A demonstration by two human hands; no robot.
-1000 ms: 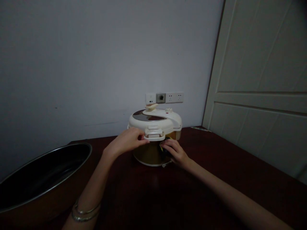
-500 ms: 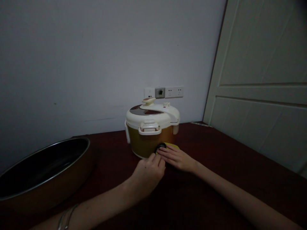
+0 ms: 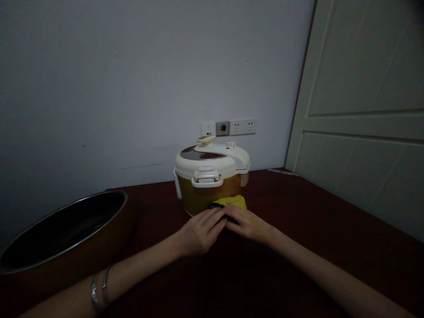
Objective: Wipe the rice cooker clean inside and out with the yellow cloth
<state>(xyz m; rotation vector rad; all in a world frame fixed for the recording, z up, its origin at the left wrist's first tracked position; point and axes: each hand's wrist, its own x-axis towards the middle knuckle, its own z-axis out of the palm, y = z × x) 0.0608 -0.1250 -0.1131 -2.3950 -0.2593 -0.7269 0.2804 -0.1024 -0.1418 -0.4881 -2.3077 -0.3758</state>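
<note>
A cooker [image 3: 212,176] with a white lid and a golden body stands on the dark red table [image 3: 298,229] near the wall. Right in front of its base lie a yellow cloth [image 3: 236,201] and a small dark round thing [image 3: 215,206]. My left hand [image 3: 200,229] and my right hand [image 3: 247,223] lie low on the table and meet fingertip to fingertip just before that dark thing. Both hands have their fingers stretched out and close together. What lies under the fingertips is hidden. My left wrist carries metal bangles [image 3: 99,289].
A large dark metal basin [image 3: 62,238] sits at the left of the table. A row of wall sockets [image 3: 228,128] is behind the cooker. A pale panelled door [image 3: 364,119] closes the right side. A thin strip [image 3: 281,172] lies at the table's far right edge.
My left hand has come down from the cooker's front handle to the table and stretched its fingers beside the right hand. The right hand slid slightly toward me, showing more yellow cloth.
</note>
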